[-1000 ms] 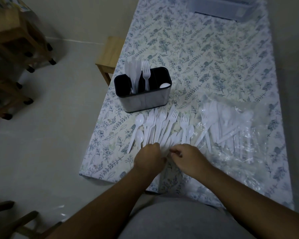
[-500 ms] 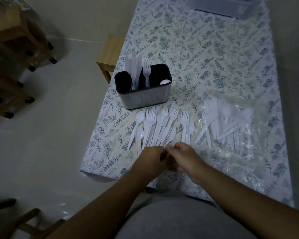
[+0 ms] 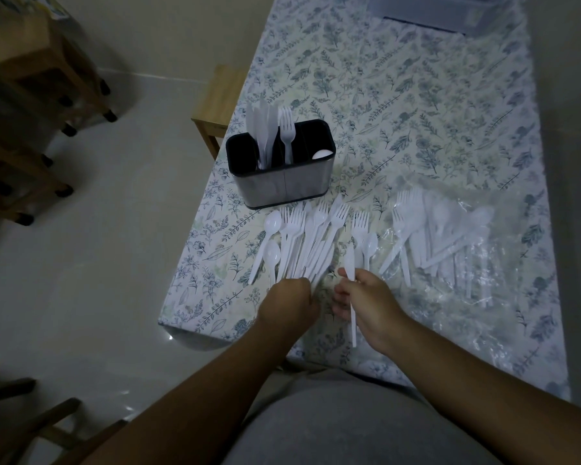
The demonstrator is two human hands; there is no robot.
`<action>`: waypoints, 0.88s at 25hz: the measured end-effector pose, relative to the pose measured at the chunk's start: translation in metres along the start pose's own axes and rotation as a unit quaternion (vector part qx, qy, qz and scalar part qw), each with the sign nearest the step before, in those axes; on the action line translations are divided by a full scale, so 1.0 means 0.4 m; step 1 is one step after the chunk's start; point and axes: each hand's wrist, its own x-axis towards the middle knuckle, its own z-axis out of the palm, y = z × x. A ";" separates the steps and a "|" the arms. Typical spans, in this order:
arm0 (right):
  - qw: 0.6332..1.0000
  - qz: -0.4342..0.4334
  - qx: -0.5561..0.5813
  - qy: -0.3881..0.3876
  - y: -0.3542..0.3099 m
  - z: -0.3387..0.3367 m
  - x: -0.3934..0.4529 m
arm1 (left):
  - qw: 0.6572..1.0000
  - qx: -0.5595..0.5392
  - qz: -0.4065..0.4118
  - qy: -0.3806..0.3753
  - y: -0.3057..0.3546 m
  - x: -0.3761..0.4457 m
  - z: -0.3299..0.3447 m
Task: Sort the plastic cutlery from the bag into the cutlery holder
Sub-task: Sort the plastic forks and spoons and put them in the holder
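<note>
Head view: right hand (image 3: 366, 303) fingers pinching one white knife (image 3: 351, 280), left hand (image 3: 291, 305) fingers curled on handles of loose cutlery (image 3: 306, 239) fanned just before the cutlery holder (image 3: 282, 172), bag (image 3: 450, 243) of remaining pieces right of the holder on the table (image 3: 399, 95).

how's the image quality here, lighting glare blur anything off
Head view: dim, bluish light; white cutlery pile stands out; glare on the plastic bag veils the pieces inside; wide-angle lens bends the table edge; left hand and right hand slightly soft.
</note>
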 end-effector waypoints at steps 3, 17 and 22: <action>0.999 -0.004 0.010 -0.030 0.003 0.005 -0.009 | 0.993 -0.094 0.066 0.011 0.015 -0.030 -0.007; 0.998 -0.010 -0.066 0.007 0.013 -0.021 -0.003 | 0.998 -0.005 -0.062 0.008 0.006 0.004 -0.010; 0.998 -0.036 -0.043 -0.018 0.010 -0.017 -0.008 | 0.988 -0.147 -0.006 0.038 0.033 -0.043 -0.010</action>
